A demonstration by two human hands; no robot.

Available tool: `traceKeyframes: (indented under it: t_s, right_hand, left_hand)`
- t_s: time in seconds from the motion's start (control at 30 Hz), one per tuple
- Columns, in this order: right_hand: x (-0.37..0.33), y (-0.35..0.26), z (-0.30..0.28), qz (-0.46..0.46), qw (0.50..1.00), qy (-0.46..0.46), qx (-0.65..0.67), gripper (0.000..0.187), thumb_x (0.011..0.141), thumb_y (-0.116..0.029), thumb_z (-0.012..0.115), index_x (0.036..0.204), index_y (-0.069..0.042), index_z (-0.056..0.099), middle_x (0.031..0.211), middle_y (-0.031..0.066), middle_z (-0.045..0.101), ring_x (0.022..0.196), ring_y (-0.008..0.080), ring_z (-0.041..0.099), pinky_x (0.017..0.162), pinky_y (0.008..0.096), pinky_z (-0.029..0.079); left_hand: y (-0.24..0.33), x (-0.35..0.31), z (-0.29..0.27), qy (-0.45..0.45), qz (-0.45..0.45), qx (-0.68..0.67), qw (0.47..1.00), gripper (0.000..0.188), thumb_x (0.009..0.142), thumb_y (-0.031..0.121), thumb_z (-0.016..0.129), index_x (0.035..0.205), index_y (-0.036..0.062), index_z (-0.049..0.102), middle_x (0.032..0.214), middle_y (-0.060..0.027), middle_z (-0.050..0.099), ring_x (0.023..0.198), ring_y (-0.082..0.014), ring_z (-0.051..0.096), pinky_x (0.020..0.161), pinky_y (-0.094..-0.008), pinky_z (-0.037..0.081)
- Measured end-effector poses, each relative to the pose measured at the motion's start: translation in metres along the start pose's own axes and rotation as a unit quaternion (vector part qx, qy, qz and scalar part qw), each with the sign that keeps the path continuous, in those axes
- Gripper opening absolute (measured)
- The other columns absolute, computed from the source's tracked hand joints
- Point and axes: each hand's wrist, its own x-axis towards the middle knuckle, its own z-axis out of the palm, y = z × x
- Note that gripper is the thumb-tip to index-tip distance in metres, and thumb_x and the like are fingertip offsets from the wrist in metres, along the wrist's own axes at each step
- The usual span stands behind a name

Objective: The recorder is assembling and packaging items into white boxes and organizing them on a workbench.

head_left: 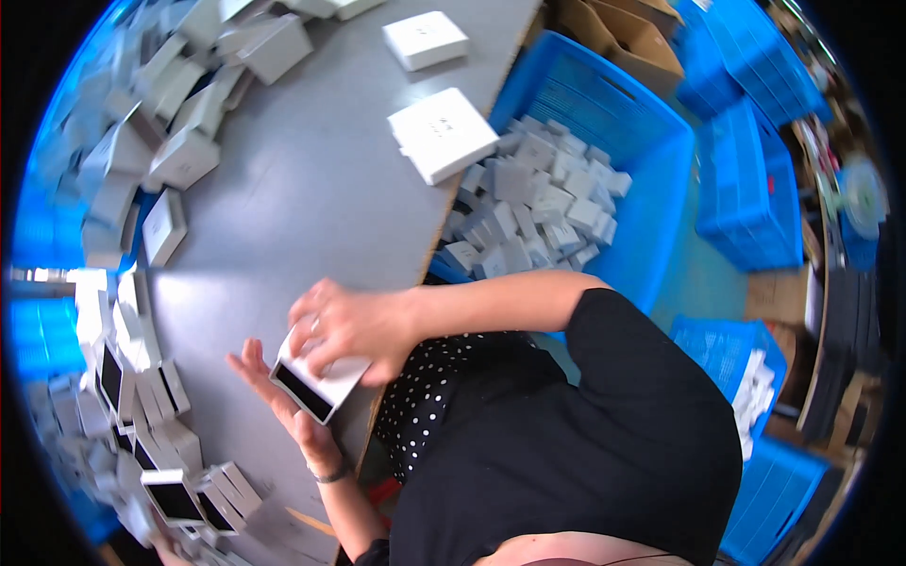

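Observation:
A small white box [342, 380] with a dark, open-looking end is between my two hands, above the grey table near its edge. My right hand [354, 325], with a ring on one finger, reaches over it from above, fingers curled on its top. My left hand [283, 401], a band at its wrist, is beside and partly beneath the box, its fingers stretched out and spread. The box hides part of the left palm. Farther up the grey table [283, 217] lie two white boxes, a larger one [444, 137] and a smaller one [426, 41].
Piled white boxes [189, 156] line the table's left side, and open trays with dark insides [175, 497] lie at lower left. Beyond the table edge stands a blue crate [651, 208] filled with small white boxes. Other blue crates [750, 189] and a cardboard box [632, 42] are at right.

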Motion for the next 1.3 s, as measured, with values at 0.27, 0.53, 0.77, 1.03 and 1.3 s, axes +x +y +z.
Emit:
traceKeyframes:
  t_s: [0.27,0.53,0.77,1.03,1.3]
  right_hand:
    - [0.031,0.051,-0.036,0.214,0.939,-0.064,-0.26,0.064,0.076,-0.037,0.071,0.138,-0.026,0.061,0.153,0.0226,0.042,0.143,0.0418,0.038,0.112,0.073,0.026]
    - [-0.057,0.116,-0.238,0.659,0.612,0.017,-0.436,0.085,0.076,-0.055,0.064,0.155,-0.039,0.037,0.166,0.0176,0.026,0.151,0.0495,0.02,0.112,0.0792,0.017]
    - [-0.134,0.102,-0.305,0.648,0.527,0.042,-0.547,0.069,0.087,-0.054,0.066,0.14,-0.011,0.057,0.149,0.0198,0.048,0.14,0.04,0.042,0.112,0.069,0.029]
    - [-0.113,0.369,-0.44,0.663,0.575,0.158,-0.453,0.093,0.077,-0.088,0.054,0.154,-0.036,0.043,0.163,0.022,0.029,0.15,0.0517,0.018,0.11,0.0798,0.017]
    - [-0.002,0.463,-0.393,0.663,0.55,0.004,-0.508,0.067,0.087,-0.073,0.052,0.146,-0.041,0.051,0.169,0.0078,0.02,0.155,0.0394,0.016,0.109,0.0854,0.012]
  left_hand:
    - [-0.036,0.023,0.018,0.023,0.018,-0.046,0.999,0.097,0.093,0.056,0.05,0.164,0.0069,0.006,0.169,-0.0193,0.011,0.157,-0.0324,0.01,0.125,-0.0541,0.01]
    - [-0.023,0.019,-0.014,0.028,-0.03,-0.034,0.999,0.093,0.091,0.038,0.062,0.164,0.0066,0.012,0.164,-0.0229,0.021,0.154,-0.0362,0.02,0.123,-0.0543,0.02]
    - [-0.027,0.018,-0.043,0.085,-0.075,0.126,0.986,0.081,0.09,0.02,0.061,0.159,0.0004,0.024,0.159,-0.0225,0.032,0.149,-0.0376,0.03,0.121,-0.0509,0.026]
    - [-0.001,0.087,0.008,-0.103,-0.027,0.406,0.908,0.085,0.08,0.024,0.073,0.151,-0.003,0.036,0.152,-0.0255,0.038,0.143,-0.045,0.033,0.118,-0.0556,0.026]
    - [0.001,0.092,0.01,-0.147,-0.093,0.408,0.896,0.084,0.083,0.028,0.072,0.153,0.0003,0.036,0.157,-0.0228,0.037,0.146,-0.0451,0.031,0.12,-0.0554,0.026]
